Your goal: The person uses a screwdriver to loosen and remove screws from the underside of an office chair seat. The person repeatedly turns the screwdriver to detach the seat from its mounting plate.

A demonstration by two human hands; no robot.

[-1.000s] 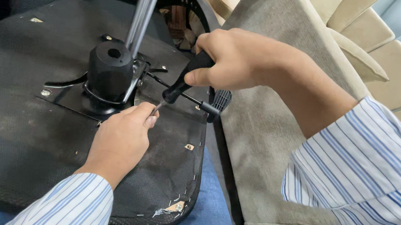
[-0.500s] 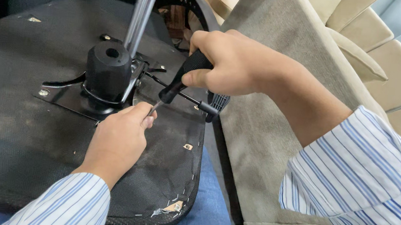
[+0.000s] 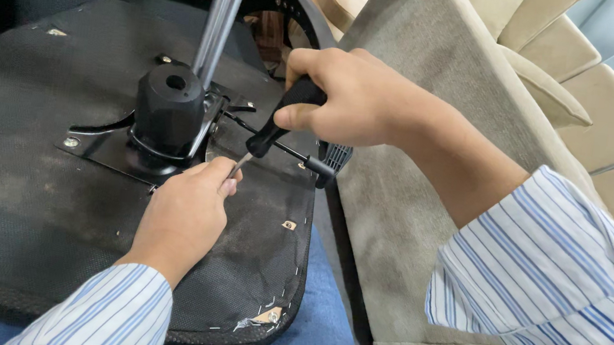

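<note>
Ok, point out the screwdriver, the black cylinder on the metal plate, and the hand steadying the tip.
screwdriver (image 3: 287, 112), head view, on the black handle below the gripping fingers.
black cylinder (image 3: 169, 107), head view, on its side wall.
left hand (image 3: 185, 216), head view, on the back of the hand.

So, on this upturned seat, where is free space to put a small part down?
The seat underside is bare left of the left hand, below the metal plate. A narrower bare strip lies near the front edge by the torn corner. It is crowded around the black cylinder, where the right hand holds the screwdriver.
</note>
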